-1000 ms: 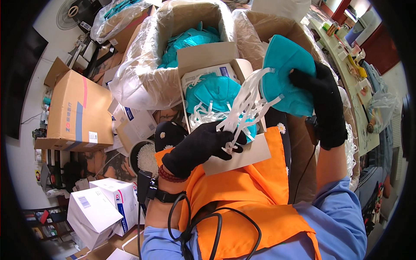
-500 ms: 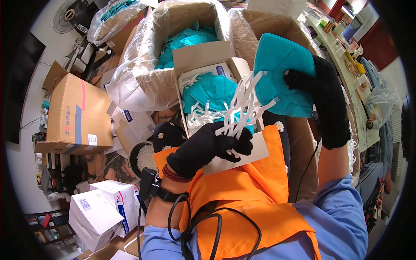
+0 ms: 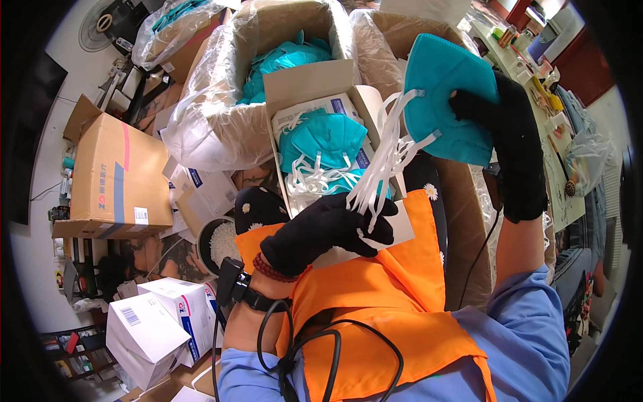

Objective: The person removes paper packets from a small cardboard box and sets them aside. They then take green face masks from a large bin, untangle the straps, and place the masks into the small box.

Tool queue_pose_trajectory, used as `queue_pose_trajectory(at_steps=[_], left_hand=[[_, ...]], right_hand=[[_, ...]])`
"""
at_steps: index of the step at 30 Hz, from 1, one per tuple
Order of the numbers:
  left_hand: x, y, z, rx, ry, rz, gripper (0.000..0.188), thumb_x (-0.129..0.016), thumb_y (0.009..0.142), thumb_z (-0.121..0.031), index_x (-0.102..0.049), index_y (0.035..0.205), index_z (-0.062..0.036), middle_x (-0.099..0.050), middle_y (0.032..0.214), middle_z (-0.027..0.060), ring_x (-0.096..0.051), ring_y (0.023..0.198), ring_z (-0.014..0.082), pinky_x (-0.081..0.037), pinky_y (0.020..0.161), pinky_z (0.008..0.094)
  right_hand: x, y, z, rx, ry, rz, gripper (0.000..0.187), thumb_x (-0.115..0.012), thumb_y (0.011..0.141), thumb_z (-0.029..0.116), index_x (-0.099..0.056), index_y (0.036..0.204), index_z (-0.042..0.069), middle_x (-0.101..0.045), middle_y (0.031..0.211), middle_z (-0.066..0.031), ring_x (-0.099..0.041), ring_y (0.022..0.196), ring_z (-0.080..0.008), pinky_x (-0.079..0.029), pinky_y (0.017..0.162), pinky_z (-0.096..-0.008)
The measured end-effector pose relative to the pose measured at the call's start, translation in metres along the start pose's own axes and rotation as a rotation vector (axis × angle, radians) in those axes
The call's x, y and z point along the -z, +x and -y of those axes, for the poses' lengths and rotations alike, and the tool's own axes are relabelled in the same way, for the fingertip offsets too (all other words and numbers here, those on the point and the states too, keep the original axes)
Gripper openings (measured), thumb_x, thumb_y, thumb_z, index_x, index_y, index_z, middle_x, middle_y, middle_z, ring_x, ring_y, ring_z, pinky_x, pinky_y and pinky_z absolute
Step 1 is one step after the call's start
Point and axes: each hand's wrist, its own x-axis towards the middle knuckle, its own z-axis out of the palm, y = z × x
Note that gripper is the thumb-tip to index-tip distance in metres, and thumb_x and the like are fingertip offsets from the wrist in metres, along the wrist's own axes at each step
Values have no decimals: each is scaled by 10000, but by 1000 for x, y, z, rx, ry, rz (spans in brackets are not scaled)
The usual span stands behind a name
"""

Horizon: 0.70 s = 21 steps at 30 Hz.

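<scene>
My right hand (image 3: 519,144), in a black glove, pinches a teal face mask (image 3: 445,100) between thumb and fingers, up at the right. White elastic straps (image 3: 385,167) run from the mask's left edge down to my left hand (image 3: 318,231). That gloved hand is closed around the straps at my lap. Just beyond it stands an open white box (image 3: 308,84). Inside lie several teal masks (image 3: 331,137) with tangled white straps, beside white printed packets (image 3: 341,104). My left hand hides part of the box's near end.
Large plastic-lined cartons stand beyond; one carton (image 3: 221,127) holds a heap of teal masks (image 3: 284,63). A brown carton (image 3: 117,181) and folded white boxes (image 3: 171,321) are at the left. A pot of white granules (image 3: 223,244) sits by my knee. A black cable (image 3: 338,362) crosses my apron.
My right hand has moved slightly up and to the right with the mask. The straps have been drawn straighter toward my left hand, which has shifted little.
</scene>
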Motion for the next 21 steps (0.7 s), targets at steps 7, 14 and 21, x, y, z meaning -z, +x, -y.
queue_pose_trajectory(at_steps=[7, 14, 21], left_hand=[[1, 3, 7, 31, 2, -21, 391, -576, 1004, -284, -570, 1272, 0, -653, 1056, 110, -698, 951, 240, -610, 777, 377], [12, -16, 15, 48, 208, -37, 359, -584, 1000, -331, -619, 1071, 20, -640, 836, 85, -679, 747, 203, -580, 724, 347], [7, -28, 3, 147, 340, -68, 310, -554, 1013, -285, -620, 1103, 4, -644, 864, 46, -651, 695, 141, -566, 676, 293]], right_hand=[[2, -3, 3, -15, 57, 57, 290, -802, 806, 252, -745, 1004, 48, -733, 853, -55, -680, 749, -111, -541, 739, -272], [29, -4, -16, -124, 230, -169, 370, -739, 882, 316, -698, 1108, 26, -690, 918, -18, -636, 803, -86, -515, 766, -253], [50, -55, -84, -25, 474, 59, 515, -650, 911, 230, -540, 1356, -4, -618, 1276, -114, -599, 1143, -186, -446, 1024, -344]])
